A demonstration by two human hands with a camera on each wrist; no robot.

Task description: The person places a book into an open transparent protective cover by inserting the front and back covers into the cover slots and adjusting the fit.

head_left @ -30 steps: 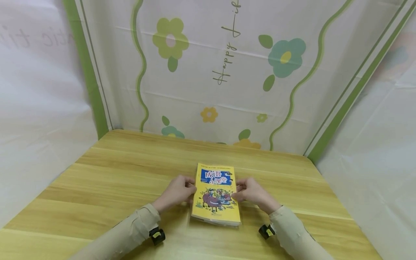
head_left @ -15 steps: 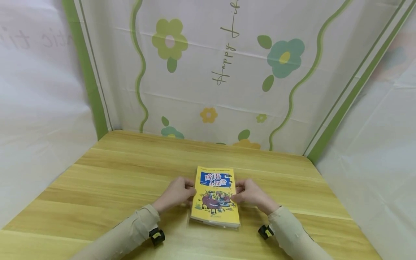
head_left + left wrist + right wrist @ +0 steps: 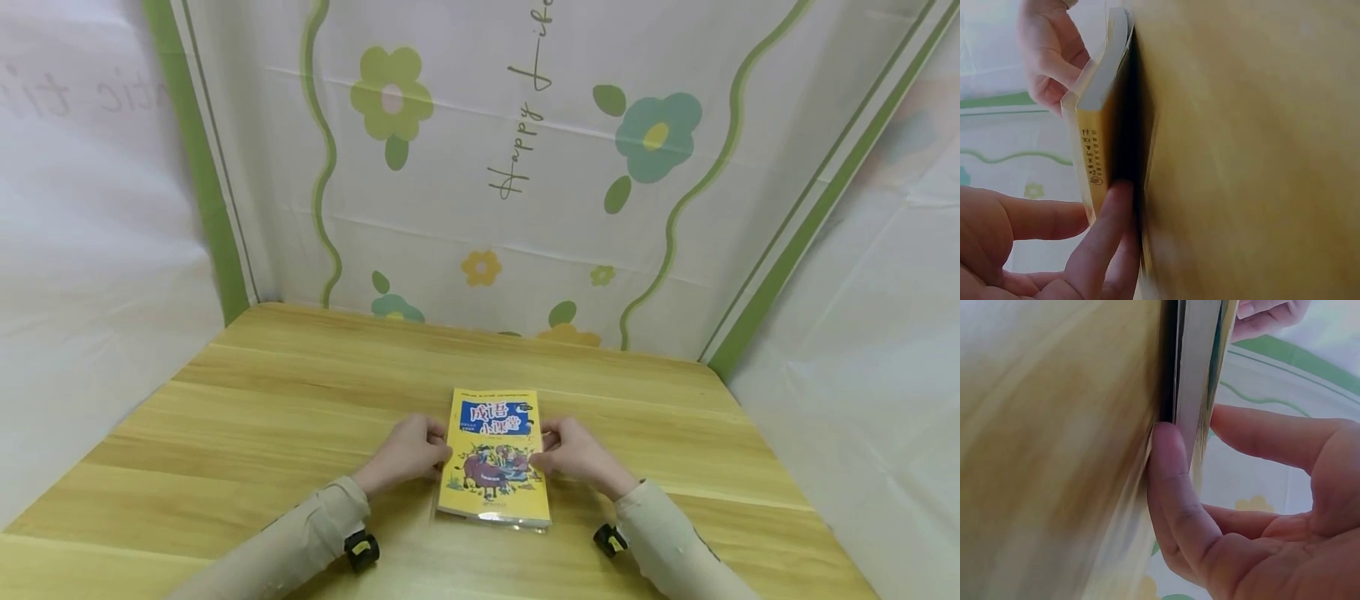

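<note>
A yellow paperback book (image 3: 495, 458) with a blue title panel and a cartoon cover lies face up just above the wooden table (image 3: 262, 392), near its front middle. My left hand (image 3: 420, 448) pinches its left edge. My right hand (image 3: 562, 454) pinches its right edge. In the left wrist view my fingers (image 3: 1107, 231) sit under the book's spine (image 3: 1092, 156) with my thumb on the cover side. The right wrist view has a finger (image 3: 1172, 481) under the page edge (image 3: 1194, 381) and my thumb above it. A dark gap shows between book and table.
Flowered cloth panels (image 3: 525, 167) close in the table at the back and both sides. Bare wood lies to the left and right of the book. Beige sleeves (image 3: 300, 542) cover both forearms at the front edge.
The book has come down and slightly toward me, with both hands still holding its edges. It now lies flatter and closer to the tabletop.
</note>
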